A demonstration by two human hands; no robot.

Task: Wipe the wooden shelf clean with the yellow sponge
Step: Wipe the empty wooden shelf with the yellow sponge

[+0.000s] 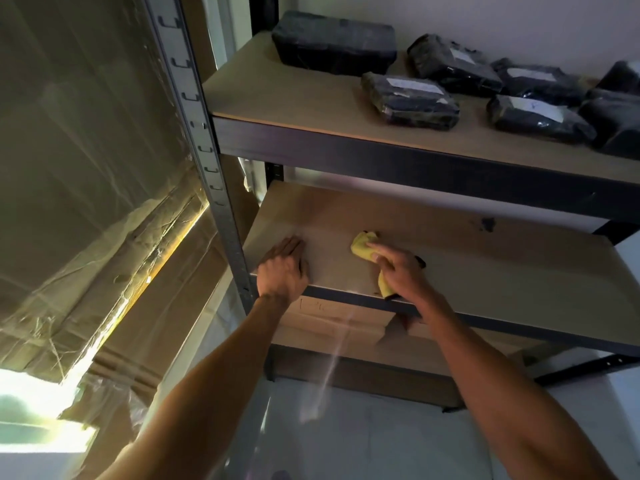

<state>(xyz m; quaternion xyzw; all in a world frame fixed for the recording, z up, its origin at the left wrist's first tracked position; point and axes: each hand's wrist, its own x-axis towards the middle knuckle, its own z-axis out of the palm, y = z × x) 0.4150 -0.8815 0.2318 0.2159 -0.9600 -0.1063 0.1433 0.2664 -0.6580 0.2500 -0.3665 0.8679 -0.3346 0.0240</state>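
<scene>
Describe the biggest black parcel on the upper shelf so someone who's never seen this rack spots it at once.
On the metal rack, find the upper wooden shelf, above the shelf being wiped. Among the black wrapped packages there, the parcel lies farthest left, at the back. It is the largest and, unlike its nearest neighbours, shows no white label.

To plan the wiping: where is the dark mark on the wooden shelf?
In the head view, the dark mark lies near the back right of the wooden shelf, apart from the yellow sponge that the right hand holds further left.
</scene>
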